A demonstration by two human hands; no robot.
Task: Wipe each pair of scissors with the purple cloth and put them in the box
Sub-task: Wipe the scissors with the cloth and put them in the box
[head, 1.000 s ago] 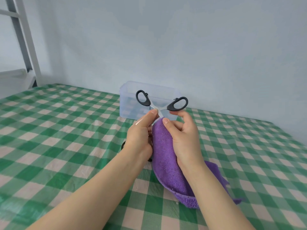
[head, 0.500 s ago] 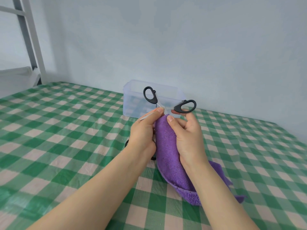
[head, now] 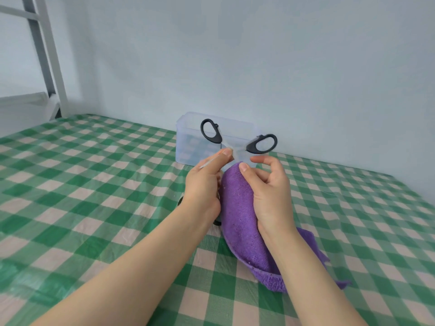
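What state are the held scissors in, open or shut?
Open. The scissors show both black handle loops spread wide apart above the left hand, which pinches one blade; the purple cloth hides the rest.

Item count, as visible:

- Scissors (head: pixel 251 147): one pair in plain view, with two black handle loops.
- Purple cloth (head: pixel 237 208): one.
- Box (head: pixel 188 147): one, clear plastic; the number of items inside cannot be determined.
- Hands: two, the left hand (head: pixel 202 187) and the right hand (head: pixel 270 191).
- Dark object (head: pixel 217 223): one, mostly hidden beneath the left wrist; type cannot be determined.
- Checked tablecloth (head: pixel 94 184): one.
- Metal frame (head: pixel 54 67): one, at the upper left.
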